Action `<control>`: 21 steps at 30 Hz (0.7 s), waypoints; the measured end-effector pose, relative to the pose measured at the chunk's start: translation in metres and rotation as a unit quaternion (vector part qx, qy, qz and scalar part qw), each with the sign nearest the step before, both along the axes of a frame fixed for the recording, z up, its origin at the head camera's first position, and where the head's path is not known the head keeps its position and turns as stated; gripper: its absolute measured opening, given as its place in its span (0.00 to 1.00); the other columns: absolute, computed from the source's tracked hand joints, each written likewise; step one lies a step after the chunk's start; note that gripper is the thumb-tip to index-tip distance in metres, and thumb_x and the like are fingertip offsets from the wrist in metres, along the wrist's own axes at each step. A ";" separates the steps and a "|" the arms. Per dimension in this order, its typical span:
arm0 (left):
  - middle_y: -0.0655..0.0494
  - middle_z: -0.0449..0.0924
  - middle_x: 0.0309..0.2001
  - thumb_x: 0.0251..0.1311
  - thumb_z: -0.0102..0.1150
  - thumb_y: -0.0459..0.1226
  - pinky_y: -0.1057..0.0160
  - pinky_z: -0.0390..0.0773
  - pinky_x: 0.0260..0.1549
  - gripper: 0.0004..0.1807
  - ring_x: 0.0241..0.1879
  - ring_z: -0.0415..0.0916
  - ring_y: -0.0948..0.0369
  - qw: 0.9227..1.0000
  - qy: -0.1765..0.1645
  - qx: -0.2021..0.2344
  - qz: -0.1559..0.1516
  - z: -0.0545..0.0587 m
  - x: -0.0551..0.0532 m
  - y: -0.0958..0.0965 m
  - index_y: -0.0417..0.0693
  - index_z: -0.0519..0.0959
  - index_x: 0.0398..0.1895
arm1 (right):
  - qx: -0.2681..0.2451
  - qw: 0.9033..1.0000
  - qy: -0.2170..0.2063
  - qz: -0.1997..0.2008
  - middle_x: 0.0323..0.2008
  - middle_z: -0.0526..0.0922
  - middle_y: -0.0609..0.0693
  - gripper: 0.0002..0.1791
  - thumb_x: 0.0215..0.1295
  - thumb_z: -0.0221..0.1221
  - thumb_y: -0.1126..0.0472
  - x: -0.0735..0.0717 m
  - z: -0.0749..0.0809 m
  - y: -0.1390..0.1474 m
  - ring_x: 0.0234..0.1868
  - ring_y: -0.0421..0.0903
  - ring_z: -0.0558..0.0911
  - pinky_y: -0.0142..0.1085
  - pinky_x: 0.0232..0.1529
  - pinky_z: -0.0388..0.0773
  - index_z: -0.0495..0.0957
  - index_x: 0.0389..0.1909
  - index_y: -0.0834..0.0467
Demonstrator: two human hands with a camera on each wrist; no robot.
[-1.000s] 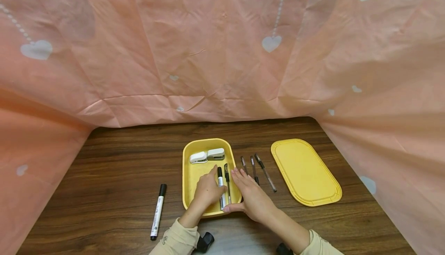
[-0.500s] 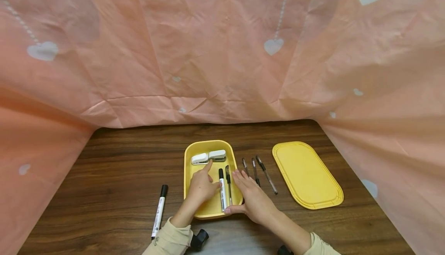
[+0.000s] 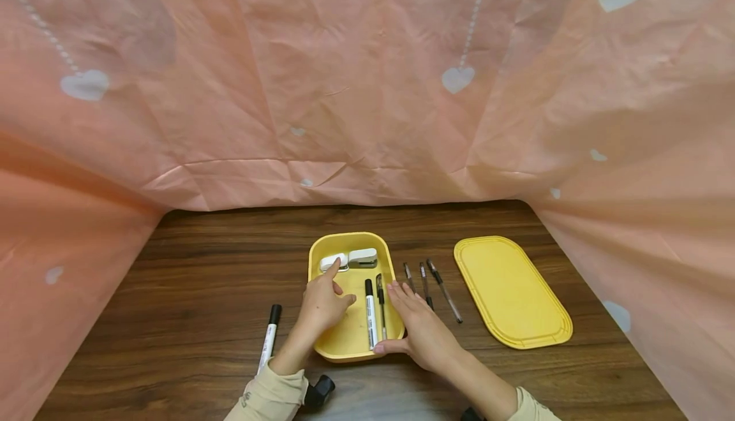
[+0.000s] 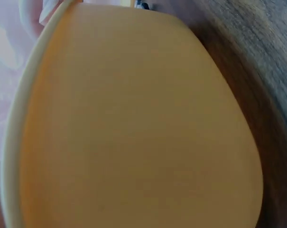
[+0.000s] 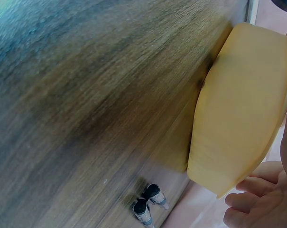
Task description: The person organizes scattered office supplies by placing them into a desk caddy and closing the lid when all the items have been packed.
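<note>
A yellow box (image 3: 343, 349) stands on the table in the head view. Two small white staplers, a left one (image 3: 332, 261) and a right one (image 3: 363, 256), lie end to end at its far side. Along the right wall lie a white marker (image 3: 371, 319) with a black cap and a black gel pen (image 3: 381, 300). My left hand (image 3: 323, 303) reaches over the left rim, index finger stretched out and overlapping the left stapler. My right hand (image 3: 425, 333) rests along the right rim with fingers straight and thumb at the near corner. Its fingers (image 5: 250, 194) show beside the rim in the right wrist view.
Another white marker (image 3: 269, 338) lies left of the box, partly behind the left sleeve. Right of the box are three gel pens (image 3: 445, 293), then a flat yellow lid (image 3: 513, 292). Pink heart-patterned cloth (image 3: 356, 102) surrounds the wooden table.
My left hand has moved from beside the marker in the box, leftward and away, its index finger now at the left stapler. The right hand stays on the rim. The head view has shifted slightly.
</note>
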State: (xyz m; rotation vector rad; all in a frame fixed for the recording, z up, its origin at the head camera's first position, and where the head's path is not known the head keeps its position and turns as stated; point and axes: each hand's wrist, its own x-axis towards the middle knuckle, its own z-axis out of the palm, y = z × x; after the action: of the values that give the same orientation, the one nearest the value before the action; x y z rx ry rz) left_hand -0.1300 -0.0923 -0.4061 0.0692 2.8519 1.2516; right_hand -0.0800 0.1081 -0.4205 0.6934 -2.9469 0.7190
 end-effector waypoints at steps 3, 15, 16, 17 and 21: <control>0.51 0.76 0.28 0.48 0.72 0.35 0.67 0.70 0.24 0.44 0.26 0.69 0.60 1.000 0.002 0.003 0.002 0.002 0.000 -0.004 0.41 0.64 0.71 | 0.000 1.000 0.001 -0.001 0.70 0.62 0.66 0.57 0.44 0.68 0.37 -0.001 -0.001 0.000 0.72 0.63 0.61 0.54 0.72 0.58 0.61 0.69 0.69; 0.47 0.78 0.38 0.42 0.78 0.45 0.65 0.74 0.30 0.51 0.31 0.74 0.60 0.999 0.029 -0.024 0.007 0.026 0.003 -0.022 0.45 0.63 0.71 | -0.004 1.000 -0.006 -0.003 0.71 0.61 0.65 0.58 0.44 0.67 0.36 -0.001 -0.002 0.001 0.73 0.63 0.60 0.54 0.72 0.57 0.60 0.70 0.69; 0.48 0.78 0.38 0.42 0.78 0.45 0.65 0.74 0.29 0.51 0.30 0.75 0.61 0.999 0.036 -0.026 0.007 0.028 0.004 -0.024 0.44 0.64 0.71 | -0.005 1.000 -0.007 -0.002 0.71 0.61 0.65 0.58 0.44 0.67 0.36 -0.001 -0.002 0.001 0.73 0.63 0.60 0.54 0.72 0.57 0.60 0.70 0.69; 0.48 0.78 0.38 0.42 0.78 0.45 0.65 0.74 0.29 0.51 0.29 0.75 0.62 0.999 0.041 -0.027 0.008 0.031 0.005 -0.025 0.45 0.63 0.71 | -0.004 1.000 -0.007 -0.001 0.71 0.61 0.65 0.58 0.44 0.67 0.36 -0.001 -0.002 0.001 0.73 0.63 0.59 0.54 0.72 0.57 0.59 0.70 0.69; 0.50 0.78 0.37 0.43 0.77 0.45 0.64 0.74 0.30 0.51 0.30 0.75 0.62 0.997 0.070 -0.037 0.013 0.043 0.007 -0.034 0.45 0.62 0.72 | -0.004 1.000 -0.005 0.000 0.71 0.61 0.65 0.59 0.44 0.67 0.36 -0.001 -0.002 0.000 0.73 0.63 0.59 0.55 0.72 0.57 0.59 0.70 0.69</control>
State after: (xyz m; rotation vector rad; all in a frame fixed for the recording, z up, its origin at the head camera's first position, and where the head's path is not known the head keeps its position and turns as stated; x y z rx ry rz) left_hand -0.1231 -0.1259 -0.3635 0.1239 3.0248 1.1897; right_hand -0.0809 0.1086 -0.4229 0.6916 -2.9524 0.7353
